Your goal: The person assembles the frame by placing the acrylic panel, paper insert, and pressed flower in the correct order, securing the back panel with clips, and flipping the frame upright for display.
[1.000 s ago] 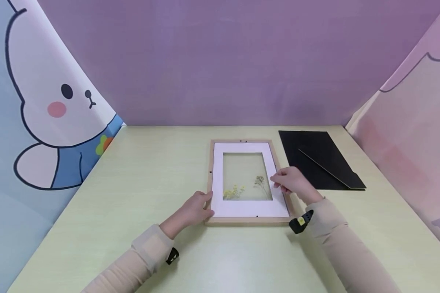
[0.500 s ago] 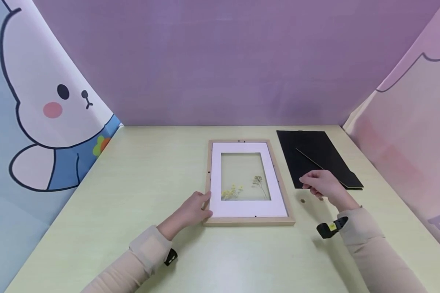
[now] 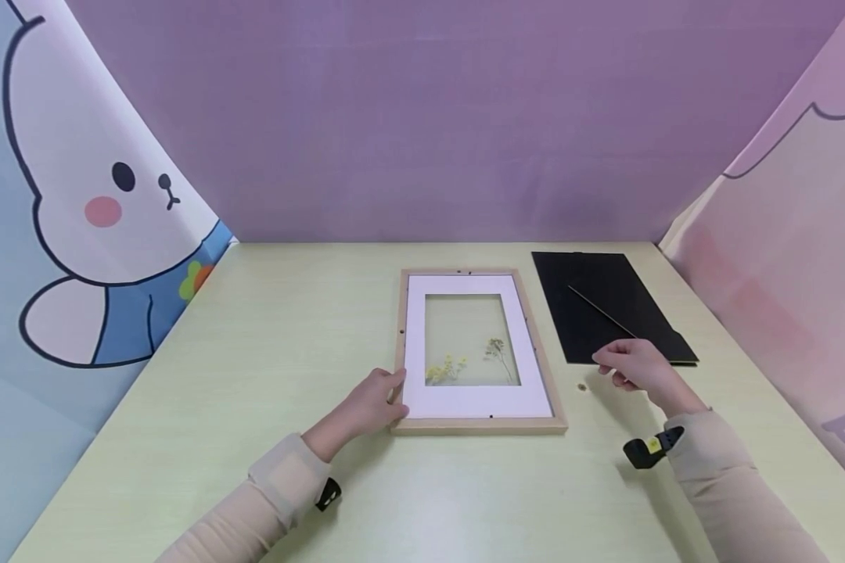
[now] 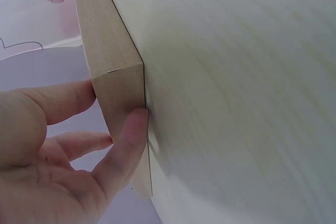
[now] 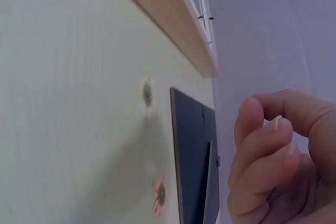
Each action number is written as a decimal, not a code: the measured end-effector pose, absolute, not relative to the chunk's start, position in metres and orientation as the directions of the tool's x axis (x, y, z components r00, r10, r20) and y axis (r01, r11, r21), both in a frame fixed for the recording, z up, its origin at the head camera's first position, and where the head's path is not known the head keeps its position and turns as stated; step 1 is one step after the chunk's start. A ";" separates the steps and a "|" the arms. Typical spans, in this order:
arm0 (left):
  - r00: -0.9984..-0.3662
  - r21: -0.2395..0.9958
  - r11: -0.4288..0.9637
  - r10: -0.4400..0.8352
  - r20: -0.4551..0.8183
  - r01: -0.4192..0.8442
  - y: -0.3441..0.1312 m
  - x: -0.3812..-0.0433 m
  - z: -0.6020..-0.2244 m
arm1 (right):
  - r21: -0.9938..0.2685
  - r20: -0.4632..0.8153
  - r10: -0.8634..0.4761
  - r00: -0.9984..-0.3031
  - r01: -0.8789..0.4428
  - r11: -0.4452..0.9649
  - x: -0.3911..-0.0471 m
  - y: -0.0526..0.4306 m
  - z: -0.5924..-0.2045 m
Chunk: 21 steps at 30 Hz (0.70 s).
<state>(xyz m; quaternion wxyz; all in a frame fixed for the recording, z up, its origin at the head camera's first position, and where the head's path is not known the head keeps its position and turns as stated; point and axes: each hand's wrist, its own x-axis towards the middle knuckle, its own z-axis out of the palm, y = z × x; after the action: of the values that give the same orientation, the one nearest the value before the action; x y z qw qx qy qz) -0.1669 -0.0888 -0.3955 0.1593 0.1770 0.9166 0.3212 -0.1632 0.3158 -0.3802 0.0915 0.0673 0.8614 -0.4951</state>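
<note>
A light wooden picture frame lies on the table. It has a white mat and a clear window, in which dried yellow flowers and a brown dried sprig show. My left hand holds the frame's lower left side, thumb and fingers at its edge in the left wrist view. My right hand hovers right of the frame with curled fingers; nothing shows in them. Below it in the right wrist view, a small greenish pressed flower and a pinkish one rest on the table.
A black backing board with a folded stand lies at the back right, beyond the right hand. Small dark tabs stick out along the frame's inner edge. Purple fabric rises behind the table, with printed side panels.
My right hand has left the frame's right side and moved right, over the table by the black board, uncovering a small flower. The left hand stays at the frame.
</note>
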 end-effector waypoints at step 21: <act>-0.888 0.639 0.740 0.418 -0.192 0.210 -0.089 -0.167 -0.396 | -0.765 -0.244 0.074 -0.967 0.239 0.598 -0.152 0.351 -0.396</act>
<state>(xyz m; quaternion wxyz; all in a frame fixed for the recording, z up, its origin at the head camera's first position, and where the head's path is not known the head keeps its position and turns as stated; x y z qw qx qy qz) -0.1673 -0.0888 -0.3955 0.1637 0.1711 0.9183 0.3171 -0.1520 0.3506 -0.3962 0.0938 0.0880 0.8890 -0.4395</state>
